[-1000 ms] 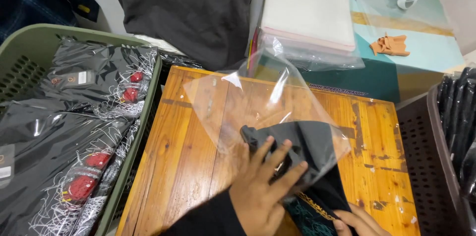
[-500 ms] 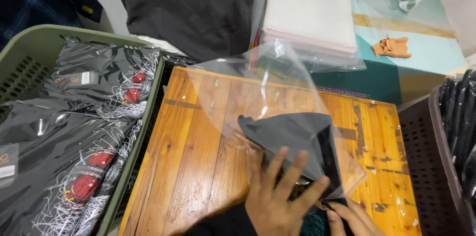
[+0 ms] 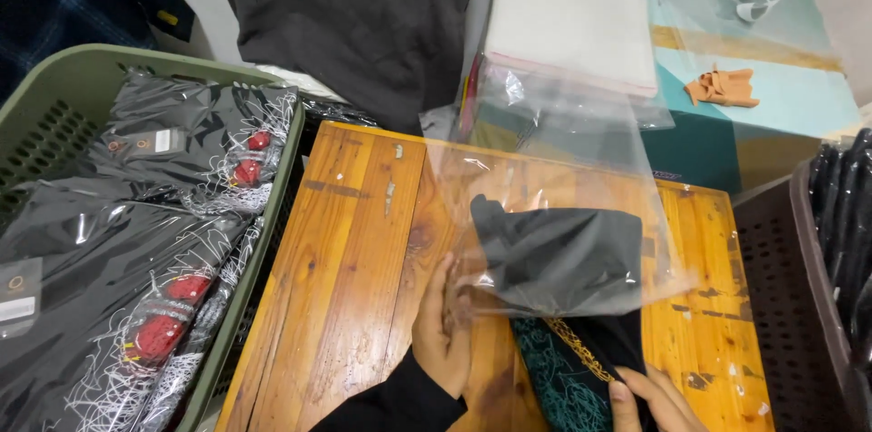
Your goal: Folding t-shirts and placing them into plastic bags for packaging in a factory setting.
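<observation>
Head view looks down on a wooden desk (image 3: pixel 363 250) of orange-brown planks, the largest thing in sight. Against its left edge stands a green plastic basket (image 3: pixel 82 78) packed with bagged black shirts (image 3: pixel 136 241) printed with white web lines and red spots. At the far side a loose black garment (image 3: pixel 363 14) hangs over the desk's rear edge, and just right of it lies a stack of clear flat bags (image 3: pixel 572 14) on a teal and cream box (image 3: pixel 772 105), which also carries a small orange scrap (image 3: pixel 722 87). A dark brown crate (image 3: pixel 790 305) stands at the right edge with dark bagged items inside. On the desk, toward its near right part, a clear plastic bag (image 3: pixel 563 159) stands billowed open, and a folded black shirt (image 3: pixel 559 259) with a teal and gold print lies partly inside its mouth, the printed end sticking out toward the person. The left hand (image 3: pixel 442 332), in a black sleeve, is clasped on the bag's near left edge, fingers on the plastic. The right hand (image 3: pixel 649 400), only partly in frame at the bottom edge, grips the shirt's near end.
</observation>
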